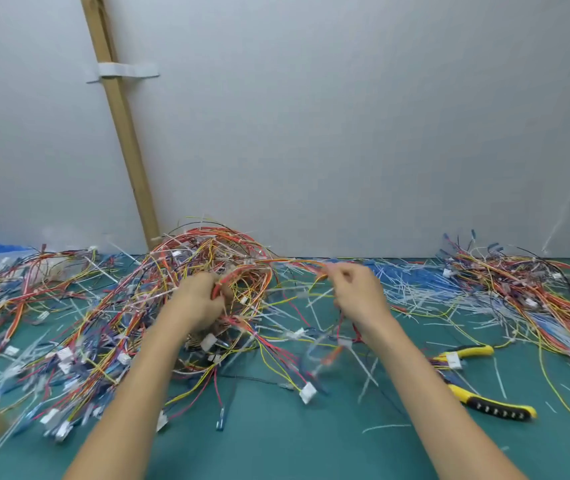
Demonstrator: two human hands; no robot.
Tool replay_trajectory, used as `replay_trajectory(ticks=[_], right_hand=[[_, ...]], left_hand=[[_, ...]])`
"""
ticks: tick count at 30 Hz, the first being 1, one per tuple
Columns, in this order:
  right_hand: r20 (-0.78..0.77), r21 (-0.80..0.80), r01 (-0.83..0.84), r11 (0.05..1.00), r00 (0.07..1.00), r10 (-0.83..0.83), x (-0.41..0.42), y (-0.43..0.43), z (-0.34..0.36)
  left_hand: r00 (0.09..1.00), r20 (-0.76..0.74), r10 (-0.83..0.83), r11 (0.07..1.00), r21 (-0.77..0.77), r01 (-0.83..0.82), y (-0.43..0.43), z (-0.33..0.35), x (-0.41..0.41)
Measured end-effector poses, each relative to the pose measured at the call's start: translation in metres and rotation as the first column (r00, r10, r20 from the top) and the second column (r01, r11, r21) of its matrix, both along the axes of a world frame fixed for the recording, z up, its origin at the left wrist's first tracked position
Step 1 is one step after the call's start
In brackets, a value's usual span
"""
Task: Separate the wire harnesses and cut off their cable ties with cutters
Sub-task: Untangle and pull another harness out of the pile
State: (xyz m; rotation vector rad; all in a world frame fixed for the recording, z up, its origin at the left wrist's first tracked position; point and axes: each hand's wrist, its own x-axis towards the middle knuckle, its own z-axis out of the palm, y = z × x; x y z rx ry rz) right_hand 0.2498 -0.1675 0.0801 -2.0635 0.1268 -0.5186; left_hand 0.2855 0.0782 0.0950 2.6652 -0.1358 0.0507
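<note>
Left hand [200, 301] grip clenched on red-orange wire harness [254, 271], above tangled multicoloured wire pile [103, 341] mid green surface [276, 441]. Right hand [359, 294] grip pinches its orange strand. Yellow-handled cutters [494, 408] lie toward right edge.

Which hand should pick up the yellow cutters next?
The right hand. The cutters lie on the mat beside its forearm; the left hand is farther off, gripping the wire harness.
</note>
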Motion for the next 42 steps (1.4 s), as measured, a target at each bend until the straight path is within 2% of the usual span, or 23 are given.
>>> replay_trajectory(ticks=[3,5,7,10,11,13,16,17,19,20,22,24,26,28,29,30,31,33,34,36,38,39,42], right_hand=[[0.122,0.245,0.028,0.969,0.991,-0.059,-0.004,-0.012,0.019],[0.256,0.277,0.067,0.959,0.956,-0.14,-0.005,-0.021,0.03],[0.288,0.2,0.184,0.962,0.928,-0.238,-0.007,-0.031,0.03],[0.087,0.192,0.206,0.96,0.97,-0.225,-0.012,-0.045,0.015],[0.054,0.217,0.192,0.957,0.977,-0.209,-0.014,-0.049,0.016],[0.099,0.285,0.188,0.94,0.97,-0.224,-0.015,-0.056,0.028],[0.152,0.53,0.189,0.827,0.938,-0.312,-0.017,-0.065,0.051],[0.143,0.645,0.14,0.751,0.943,-0.299,-0.02,-0.065,0.054],[0.14,0.8,0.042,0.598,0.957,-0.254,-0.027,-0.065,0.055],[0.146,0.828,0.017,0.561,0.958,-0.246,-0.03,-0.065,0.057],[0.205,0.836,-0.037,0.548,0.947,-0.249,-0.037,-0.07,0.07],[0.299,0.8,-0.102,0.591,0.922,-0.245,-0.043,-0.078,0.088],[0.356,0.72,-0.113,0.685,0.907,-0.225,-0.049,-0.087,0.098],[0.319,0.585,-0.031,0.81,0.928,-0.195,-0.053,-0.094,0.097],[0.257,0.504,0.022,0.864,0.951,-0.174,-0.055,-0.096,0.094],[0.182,0.425,0.063,0.903,0.971,-0.154,-0.057,-0.097,0.092],[0.112,0.353,0.098,0.93,0.983,-0.147,-0.058,-0.097,0.09],[0.04,0.24,0.164,0.957,0.983,-0.179,-0.06,-0.101,0.089],[0.033,0.207,0.182,0.961,0.981,-0.193,-0.06,-0.103,0.089],[0.025,0.159,0.188,0.969,0.981,-0.194,-0.063,-0.107,0.091],[0.021,0.084,0.213,0.973,0.976,-0.216,-0.066,-0.111,0.09],[0.021,0.056,0.228,0.972,0.973,-0.229,-0.068,-0.113,0.089],[-0.029,-0.099,0.289,0.952,0.956,-0.293,-0.071,-0.118,0.084]], left_hand=[[0.959,0.255,0.123,0.978,-0.195,-0.074,0.011,0.022,-0.002],[0.893,0.372,0.252,0.923,-0.37,-0.106,0.015,0.034,-0.004],[0.857,0.392,0.335,0.863,-0.492,-0.113,0.022,0.033,-0.005],[0.877,0.333,0.346,0.875,-0.451,-0.174,0.026,0.016,-0.009],[0.871,0.331,0.363,0.87,-0.456,-0.19,0.025,0.014,-0.008],[0.798,0.413,0.44,0.827,-0.532,-0.181,0.024,0.016,-0.005],[0.709,0.45,0.543,0.734,-0.665,-0.139,0.03,0.021,0.001],[0.704,0.439,0.558,0.733,-0.658,-0.171,0.031,0.019,0.002],[0.728,0.407,0.552,0.787,-0.543,-0.293,0.031,0.01,-0.001],[0.78,0.352,0.518,0.817,-0.473,-0.329,0.029,0.007,-0.003],[0.914,0.16,0.374,0.908,-0.266,-0.325,0.027,0.014,-0.007],[0.976,-0.016,0.216,0.968,-0.127,-0.216,0.026,0.034,-0.014],[0.99,-0.04,0.134,0.988,-0.068,-0.137,0.021,0.055,-0.027],[0.976,0.18,0.12,0.989,0.064,-0.133,0.012,0.068,-0.038],[0.946,0.314,0.085,0.99,0.08,-0.115,0.006,0.074,-0.044],[0.918,0.397,0.02,0.998,0.053,-0.045,-0.001,0.078,-0.05],[0.912,0.404,-0.071,0.997,0.008,0.074,-0.008,0.079,-0.055],[0.913,0.244,-0.327,0.937,-0.041,0.347,-0.027,0.072,-0.065],[0.89,0.132,-0.437,0.897,-0.016,0.442,-0.038,0.062,-0.067],[0.844,-0.035,-0.536,0.836,0.118,0.536,-0.056,0.039,-0.066],[0.826,-0.05,-0.562,0.79,0.264,0.554,-0.068,0.02,-0.061],[0.82,-0.029,-0.572,0.781,0.287,0.555,-0.071,0.014,-0.058],[0.819,0.061,-0.57,0.802,0.257,0.539,-0.073,0.011,-0.053]])
